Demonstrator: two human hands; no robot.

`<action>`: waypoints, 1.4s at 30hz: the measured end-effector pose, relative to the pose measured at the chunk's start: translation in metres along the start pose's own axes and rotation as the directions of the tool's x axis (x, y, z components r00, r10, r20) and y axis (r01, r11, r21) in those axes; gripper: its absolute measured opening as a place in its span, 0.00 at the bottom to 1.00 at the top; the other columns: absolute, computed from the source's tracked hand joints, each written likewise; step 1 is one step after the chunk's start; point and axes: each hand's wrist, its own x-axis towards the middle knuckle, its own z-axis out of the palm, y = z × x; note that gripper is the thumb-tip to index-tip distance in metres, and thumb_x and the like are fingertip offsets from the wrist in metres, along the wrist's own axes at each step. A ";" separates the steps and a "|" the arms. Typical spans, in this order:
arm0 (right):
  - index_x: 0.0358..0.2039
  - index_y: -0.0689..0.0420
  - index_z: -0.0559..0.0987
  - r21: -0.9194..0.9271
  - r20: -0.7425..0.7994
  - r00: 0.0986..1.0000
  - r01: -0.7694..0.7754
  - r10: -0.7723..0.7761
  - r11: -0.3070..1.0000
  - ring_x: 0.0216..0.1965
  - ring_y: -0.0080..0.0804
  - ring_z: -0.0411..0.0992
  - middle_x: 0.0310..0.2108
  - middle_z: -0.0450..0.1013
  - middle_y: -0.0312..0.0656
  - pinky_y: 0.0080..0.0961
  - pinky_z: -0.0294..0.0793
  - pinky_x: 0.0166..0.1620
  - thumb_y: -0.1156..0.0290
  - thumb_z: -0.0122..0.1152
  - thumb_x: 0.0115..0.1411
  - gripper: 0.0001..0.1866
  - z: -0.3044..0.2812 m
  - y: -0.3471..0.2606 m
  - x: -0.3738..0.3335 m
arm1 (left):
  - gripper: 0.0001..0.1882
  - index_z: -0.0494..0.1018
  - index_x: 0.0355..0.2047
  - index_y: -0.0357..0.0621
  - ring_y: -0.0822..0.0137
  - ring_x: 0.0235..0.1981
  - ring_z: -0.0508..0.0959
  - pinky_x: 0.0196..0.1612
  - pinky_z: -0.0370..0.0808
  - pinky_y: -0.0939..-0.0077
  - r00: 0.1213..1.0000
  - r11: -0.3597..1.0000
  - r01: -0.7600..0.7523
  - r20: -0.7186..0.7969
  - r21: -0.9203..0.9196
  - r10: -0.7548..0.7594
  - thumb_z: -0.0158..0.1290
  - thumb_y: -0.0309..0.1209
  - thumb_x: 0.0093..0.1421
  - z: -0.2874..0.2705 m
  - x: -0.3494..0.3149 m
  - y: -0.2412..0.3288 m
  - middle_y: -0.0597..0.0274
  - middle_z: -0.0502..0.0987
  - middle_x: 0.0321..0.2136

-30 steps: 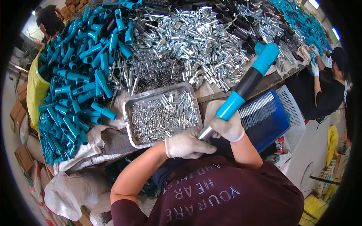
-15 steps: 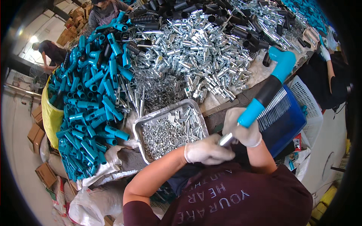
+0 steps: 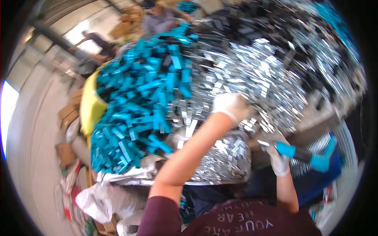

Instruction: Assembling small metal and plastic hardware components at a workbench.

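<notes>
One teal-black tool (image 3: 305, 155), right fingers (image 3: 278, 160) wrapping it, left fingers (image 3: 231, 104) (spread unclear) over metal parts (image 3: 258, 74)

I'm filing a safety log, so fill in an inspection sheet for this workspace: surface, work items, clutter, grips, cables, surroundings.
Surface: worktable, largely covered by heaped parts.
Work items: teal-and-black tool; shiny metal parts; teal tubes; metal tray of small pieces; blue container at right.
Clutter: white sack and cardboard boxes, low at left.
Grips: gloved left hand over the shiny metal parts, blurred, grip unclear; gloved right hand has its grip closed on the teal-and-black tool.
Cables: nothing seen.
Surroundings: one person and another person beyond the teal tubes.
</notes>
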 end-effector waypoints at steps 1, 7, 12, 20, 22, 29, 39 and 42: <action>0.40 0.62 0.77 -0.077 0.008 1.000 0.008 -0.008 0.997 0.29 0.22 0.70 0.32 0.74 0.39 0.20 0.69 0.32 0.65 0.62 0.62 0.14 -0.002 0.006 -0.003 | 0.23 0.78 0.33 0.43 0.49 0.36 0.82 0.41 0.77 0.58 0.990 0.998 -0.012 -0.140 -0.067 0.003 0.54 0.53 0.58 0.001 0.007 0.002 0.47 0.81 0.31; 0.35 0.65 0.78 -0.174 -0.030 0.993 -0.117 0.114 0.978 0.36 0.29 0.73 0.34 0.76 0.43 0.25 0.73 0.41 0.74 0.63 0.54 0.09 0.004 0.000 -0.002 | 0.05 0.75 0.32 0.44 0.54 0.38 0.81 0.40 0.76 0.59 0.937 0.990 -0.014 -0.344 0.141 0.063 0.51 0.28 0.56 0.031 0.072 -0.032 0.53 0.79 0.32; 0.34 0.65 0.78 -0.263 0.021 0.996 -0.083 0.092 0.961 0.36 0.31 0.73 0.35 0.75 0.44 0.28 0.72 0.44 0.74 0.62 0.54 0.09 0.001 0.005 0.003 | 0.07 0.76 0.34 0.46 0.55 0.39 0.80 0.41 0.76 0.60 0.902 0.971 -0.117 -0.386 0.211 0.192 0.50 0.27 0.56 0.041 0.077 -0.051 0.56 0.78 0.33; 0.36 0.65 0.78 -0.246 0.049 0.998 -0.028 0.041 0.969 0.36 0.29 0.73 0.35 0.76 0.42 0.25 0.72 0.42 0.72 0.62 0.56 0.11 0.013 0.002 0.002 | 0.05 0.76 0.29 0.48 0.58 0.35 0.81 0.35 0.78 0.63 0.821 0.951 -0.180 -0.494 0.250 0.285 0.50 0.27 0.55 0.062 0.070 -0.061 0.58 0.77 0.31; 0.37 0.65 0.78 -0.222 0.003 0.998 -0.059 0.061 0.973 0.36 0.28 0.73 0.35 0.76 0.41 0.24 0.72 0.41 0.72 0.61 0.56 0.11 0.006 0.006 -0.002 | 0.05 0.74 0.33 0.44 0.54 0.33 0.81 0.36 0.78 0.60 0.816 0.980 -0.165 -0.542 0.112 0.199 0.50 0.29 0.58 0.057 0.062 -0.052 0.53 0.78 0.30; 0.46 0.64 0.74 -0.079 -0.035 0.998 -0.052 0.049 0.996 0.38 0.28 0.76 0.39 0.76 0.43 0.24 0.77 0.39 0.74 0.56 0.62 0.13 -0.005 0.016 -0.015 | 0.12 0.69 0.42 0.37 0.46 0.41 0.80 0.41 0.75 0.60 0.916 0.645 -0.323 -0.401 -0.693 0.027 0.53 0.32 0.64 0.047 -0.088 -0.005 0.43 0.78 0.36; 0.42 0.67 0.74 0.297 0.001 0.987 -0.152 0.158 0.943 0.39 0.35 0.75 0.37 0.74 0.47 0.31 0.75 0.47 0.77 0.56 0.51 0.16 0.046 -0.008 -0.042 | 0.14 0.71 0.46 0.37 0.64 0.34 0.78 0.41 0.73 0.70 0.969 0.410 -0.169 -0.227 -0.896 -0.096 0.53 0.34 0.65 0.063 -0.194 0.005 0.55 0.76 0.30; 0.35 0.67 0.78 0.179 0.056 0.997 -0.058 0.049 0.982 0.36 0.34 0.75 0.34 0.76 0.47 0.29 0.75 0.42 0.75 0.59 0.48 0.14 0.053 -0.026 -0.040 | 0.14 0.72 0.40 0.36 0.65 0.27 0.78 0.34 0.73 0.70 0.974 0.447 -0.130 -0.198 -0.885 -0.109 0.50 0.37 0.67 0.062 -0.200 0.001 0.57 0.75 0.24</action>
